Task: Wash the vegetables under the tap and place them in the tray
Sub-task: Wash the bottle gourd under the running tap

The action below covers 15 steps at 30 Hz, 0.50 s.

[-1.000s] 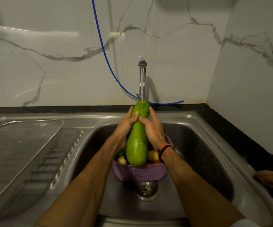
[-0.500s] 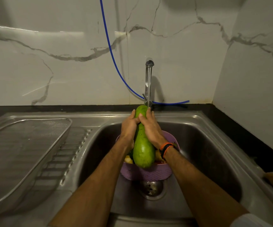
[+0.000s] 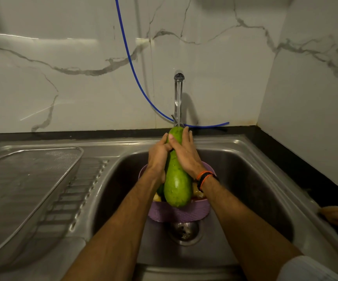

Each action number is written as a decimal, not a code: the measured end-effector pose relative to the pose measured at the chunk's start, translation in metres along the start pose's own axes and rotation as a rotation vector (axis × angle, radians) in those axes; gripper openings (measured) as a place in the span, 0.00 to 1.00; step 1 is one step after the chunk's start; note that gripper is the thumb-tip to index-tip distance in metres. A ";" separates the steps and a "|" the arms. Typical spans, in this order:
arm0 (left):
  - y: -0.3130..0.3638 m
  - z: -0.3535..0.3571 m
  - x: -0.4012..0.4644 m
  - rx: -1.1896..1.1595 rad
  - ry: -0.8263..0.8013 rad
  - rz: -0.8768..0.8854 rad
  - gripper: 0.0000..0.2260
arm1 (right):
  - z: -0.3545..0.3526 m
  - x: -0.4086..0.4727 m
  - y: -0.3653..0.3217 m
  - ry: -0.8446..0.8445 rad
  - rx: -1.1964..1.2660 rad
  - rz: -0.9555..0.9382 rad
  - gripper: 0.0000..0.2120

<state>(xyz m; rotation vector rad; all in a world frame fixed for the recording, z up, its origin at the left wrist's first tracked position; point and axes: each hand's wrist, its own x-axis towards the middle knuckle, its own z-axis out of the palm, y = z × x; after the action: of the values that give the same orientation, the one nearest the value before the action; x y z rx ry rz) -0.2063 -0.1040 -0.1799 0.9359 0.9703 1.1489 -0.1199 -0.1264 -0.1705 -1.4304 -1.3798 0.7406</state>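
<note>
So, only the one head view here, looking down into a steel sink [image 3: 255, 169] set against a marble-look wall.

Both hands are wrapped round a big green gourd [image 3: 177, 185], which is held upright over the sink with its top end right under the tap [image 3: 179, 78]. A thin stream of water [image 3: 178, 102] runs straight down onto the tip of the gourd. The left hand [image 3: 158, 157] grips the narrow upper part from the left with fingers curled around it, and the right hand [image 3: 186, 153] clasps it from the right, thumb across the front and fingertips reaching up near the top. There's an orange and black band [image 3: 204, 177] on the right wrist.

The fat bottom end of the gourd hangs down over a purple basket [image 3: 184, 213] sitting in the sink basin, just behind the drain [image 3: 183, 230]. A few other veg [image 3: 197, 192] are in the basket, something yellowish and something dark green, but they're mostly hidden behind the gourd and the arms, so I can't tell what they are.

Off to the left, a steel mesh tray [image 3: 22, 179] sits on the ribbed draining board [image 3: 78, 199], well apart from the gourd. A blue hose [image 3: 131, 65] curves down the wall and runs along behind the tap.
</note>
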 end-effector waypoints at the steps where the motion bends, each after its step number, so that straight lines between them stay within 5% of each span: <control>1: 0.001 0.001 0.000 -0.014 0.041 0.003 0.21 | 0.002 -0.002 0.001 -0.013 -0.007 -0.003 0.37; 6: 0.005 -0.008 -0.001 -0.022 0.039 0.002 0.19 | 0.005 -0.004 0.004 -0.014 0.058 0.028 0.38; 10: 0.005 -0.005 -0.001 0.067 0.013 0.045 0.18 | -0.003 0.003 0.021 0.118 0.218 0.113 0.54; 15: 0.002 -0.001 -0.004 0.209 -0.053 0.140 0.21 | -0.006 0.003 0.016 0.144 0.448 0.129 0.45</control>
<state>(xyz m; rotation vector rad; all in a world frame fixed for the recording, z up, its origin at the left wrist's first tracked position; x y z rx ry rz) -0.2083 -0.1072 -0.1779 1.2126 1.0076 1.1480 -0.1078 -0.1229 -0.1827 -1.1942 -0.9432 0.9426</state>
